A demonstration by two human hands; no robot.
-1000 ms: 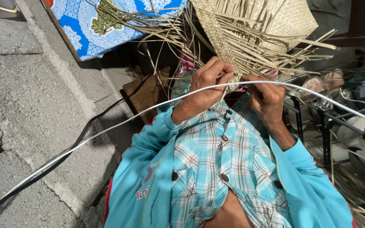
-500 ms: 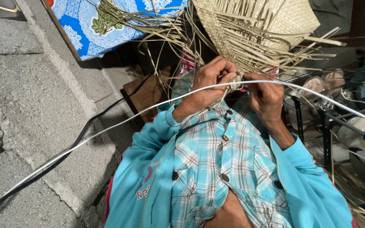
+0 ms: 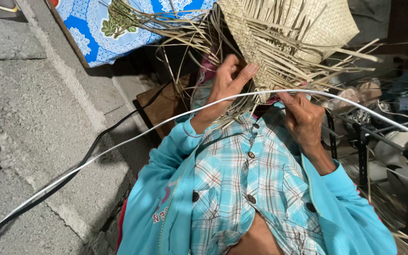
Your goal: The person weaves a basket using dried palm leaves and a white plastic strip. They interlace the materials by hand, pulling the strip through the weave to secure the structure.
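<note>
Viewpoint: looking down a person's own chest, past a checked blue shirt point(image 3: 242, 189) and turquoise jacket sleeves point(image 3: 161, 189), to both hands raised in front.
Woven piece: a half-finished palm-leaf mat point(image 3: 284, 33), pale straw in colour, held up just above the hands, at the top centre of the view. Its lower edge breaks into many loose strips point(image 3: 303, 71) that stick out in all directions.
Left hand point(image 3: 230, 85): fingers curled into the loose strips at the mat's lower left edge, thumb stretched up against the weave, pinching strips between thumb and fingers.
Right hand point(image 3: 303, 118): closed around strips under the mat's lower edge, knuckles towards the camera; the fingertips are hidden.
White cord point(image 3: 133, 139): a thin line arching across the view in front of both hands.
Black cable point(image 3: 90, 151): runs along the grey concrete floor point(image 3: 29, 118) on the left.
Blue patterned cloth point(image 3: 119, 23): at top left, behind the strips.
Metal rack point(image 3: 364, 141): dark frame on the right.
</note>
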